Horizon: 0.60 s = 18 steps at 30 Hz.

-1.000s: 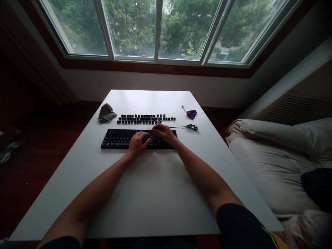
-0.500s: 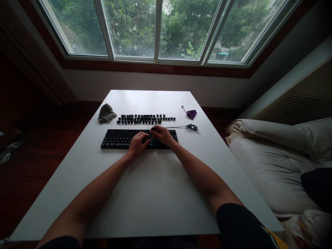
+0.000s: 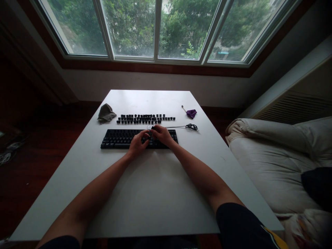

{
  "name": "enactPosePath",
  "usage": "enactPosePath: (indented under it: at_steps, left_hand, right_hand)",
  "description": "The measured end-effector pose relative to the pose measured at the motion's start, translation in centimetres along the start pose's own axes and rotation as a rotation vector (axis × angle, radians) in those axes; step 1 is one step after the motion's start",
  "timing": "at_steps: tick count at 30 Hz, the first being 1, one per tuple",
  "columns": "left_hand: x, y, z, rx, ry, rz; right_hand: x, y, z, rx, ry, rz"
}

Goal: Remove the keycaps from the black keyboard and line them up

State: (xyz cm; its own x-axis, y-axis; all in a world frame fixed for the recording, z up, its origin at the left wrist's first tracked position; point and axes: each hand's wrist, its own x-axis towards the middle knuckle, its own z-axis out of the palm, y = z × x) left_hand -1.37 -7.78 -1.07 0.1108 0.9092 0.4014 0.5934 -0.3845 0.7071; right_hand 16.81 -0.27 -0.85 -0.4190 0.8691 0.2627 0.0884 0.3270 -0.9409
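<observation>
A black keyboard [image 3: 119, 139] lies on the white table, keys still on its left part. Over its right-middle part my two hands meet. My right hand [image 3: 162, 134] is closed in a pinch on a small dark tool with thin wire loops, which looks like a keycap puller [image 3: 149, 127]. Just left of it, my left hand [image 3: 138, 142] has its fingers curled towards the same spot. Whatever sits between the left fingertips is too small to make out. Behind the keyboard stand rows of loose black keycaps [image 3: 141, 121].
A grey cloth [image 3: 106, 113] lies at the table's left edge. On the right are a purple cloth [image 3: 191, 113], a thin stick with a dark tip [image 3: 183, 108] and the coiled cable [image 3: 192, 127]. A pale sofa [image 3: 269, 169] stands right of the white table [image 3: 155, 193].
The fingertips of both hands have shifted slightly above the keyboard, the left ones lifting a little. The keyboard and the loose keycaps stay where they were.
</observation>
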Motion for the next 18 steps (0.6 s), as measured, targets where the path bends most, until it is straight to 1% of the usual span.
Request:
enactPosePath:
  at_steps: [5, 9, 15, 18]
  left_hand:
    - [-0.04, -0.26, 0.09, -0.019, -0.001, 0.001]
    - [-0.03, -0.46, 0.12, 0.042, -0.026, 0.051]
    - [-0.09, -0.57, 0.17, 0.196, -0.076, 0.131]
    - [-0.09, -0.61, 0.22, 0.21, -0.076, 0.164]
  right_hand:
    - [0.34, 0.52, -0.07, 0.031, 0.004, 0.077]
    - [0.43, 0.63, -0.13, 0.026, -0.006, 0.111]
    - [0.3, 0.52, -0.14, -0.021, -0.001, 0.1]
    - [0.27, 0.61, -0.16, -0.07, 0.012, 0.086]
